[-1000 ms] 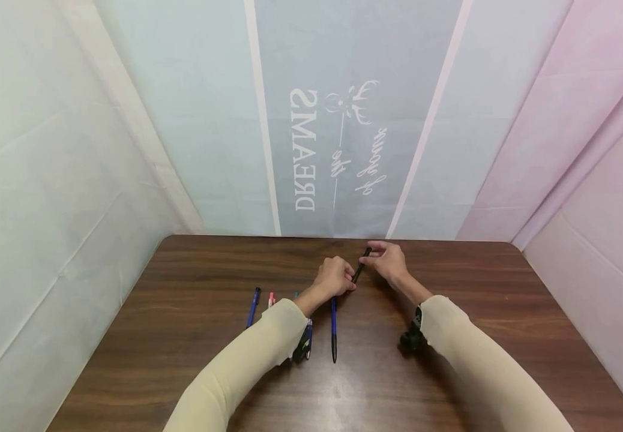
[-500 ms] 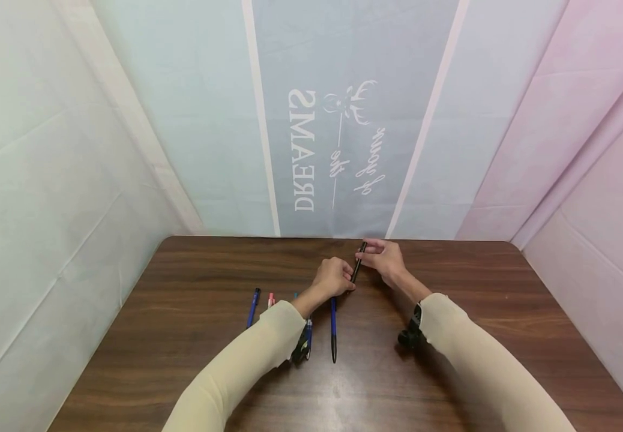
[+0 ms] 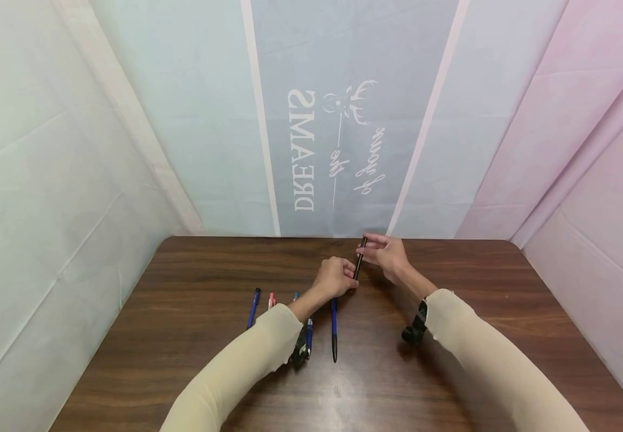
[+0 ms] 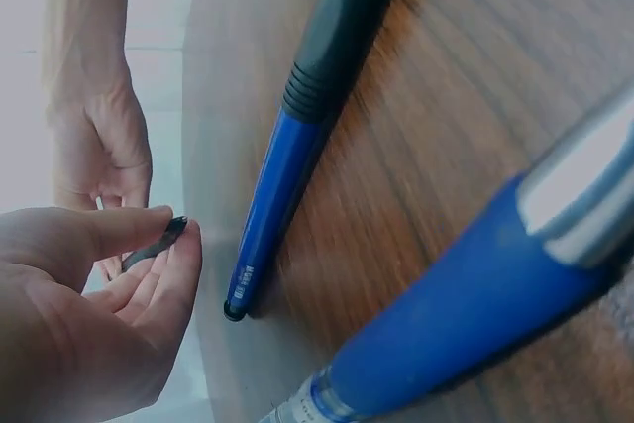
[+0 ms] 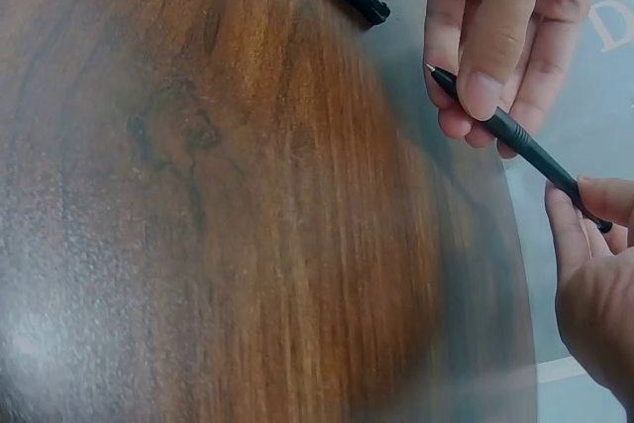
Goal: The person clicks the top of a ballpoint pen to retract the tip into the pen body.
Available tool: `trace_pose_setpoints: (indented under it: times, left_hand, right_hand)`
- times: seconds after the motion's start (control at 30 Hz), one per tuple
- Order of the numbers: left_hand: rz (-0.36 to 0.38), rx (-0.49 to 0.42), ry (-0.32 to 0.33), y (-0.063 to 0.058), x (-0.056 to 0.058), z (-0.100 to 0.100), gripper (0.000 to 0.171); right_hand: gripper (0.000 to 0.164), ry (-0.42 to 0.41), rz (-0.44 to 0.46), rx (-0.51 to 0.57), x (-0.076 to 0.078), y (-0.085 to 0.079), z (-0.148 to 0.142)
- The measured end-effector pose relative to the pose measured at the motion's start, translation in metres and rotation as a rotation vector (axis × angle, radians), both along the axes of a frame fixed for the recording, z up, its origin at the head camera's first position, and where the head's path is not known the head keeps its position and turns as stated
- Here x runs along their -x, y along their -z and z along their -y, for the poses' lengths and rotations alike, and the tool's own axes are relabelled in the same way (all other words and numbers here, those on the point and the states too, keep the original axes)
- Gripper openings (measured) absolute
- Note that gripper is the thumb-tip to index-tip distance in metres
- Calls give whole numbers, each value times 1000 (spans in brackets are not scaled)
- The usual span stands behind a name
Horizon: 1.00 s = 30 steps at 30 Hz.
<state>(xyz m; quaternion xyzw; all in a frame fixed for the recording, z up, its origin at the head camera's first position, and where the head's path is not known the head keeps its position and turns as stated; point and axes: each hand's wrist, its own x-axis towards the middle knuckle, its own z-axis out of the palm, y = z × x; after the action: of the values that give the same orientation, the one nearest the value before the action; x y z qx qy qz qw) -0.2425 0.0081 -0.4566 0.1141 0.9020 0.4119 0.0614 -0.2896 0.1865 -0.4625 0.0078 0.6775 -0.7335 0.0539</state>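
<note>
A slim black pen (image 3: 361, 259) is held between my two hands, above the far part of the table. My left hand (image 3: 334, 277) pinches it near the writing end, thumb on top; the pointed tip sticks out past that thumb (image 5: 483, 94) in the right wrist view. The opposite end is pinched by the fingertips of my right hand (image 3: 388, 258). Seen from the left wrist, only a short dark piece of the pen (image 4: 158, 244) shows between the fingers. Just below the left hand lies a blue pen with a black grip (image 3: 334, 330).
Under and around the left forearm lie a blue pen with a silver tip (image 3: 309, 339), another blue pen (image 3: 253, 307), a pink-topped pen (image 3: 271, 299) and a teal-ended one (image 3: 296, 296), partly hidden by the sleeve. Fabric hangs behind the brown wooden table (image 3: 452, 288).
My right hand has moved slightly toward the table's far edge, and the black pen has turned a little steeper in the head view. Both hands keep hold of it. The lying pens have stayed put.
</note>
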Motion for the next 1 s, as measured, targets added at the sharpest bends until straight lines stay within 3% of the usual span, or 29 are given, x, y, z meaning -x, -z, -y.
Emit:
trace_pose_setpoints:
  times: [0.17,0.4,0.6,1.0]
  left_hand:
    - [58,-139,11,-3,-4,2,24]
    - [245,-422,-23,-6,-9,4,30]
    - [332,-528,-55,-7,-11,5,32]
    - [459,-743,-47,-7,-15,7,28]
  right_hand:
    - [58,-34,11,0,-1,-4,-1]
    - [57,-74,48,-29,-3,-12,-1]
    - [57,-110,68,-19,-3,-16,0]
    - [57,-199,103,21,-2,-19,-3]
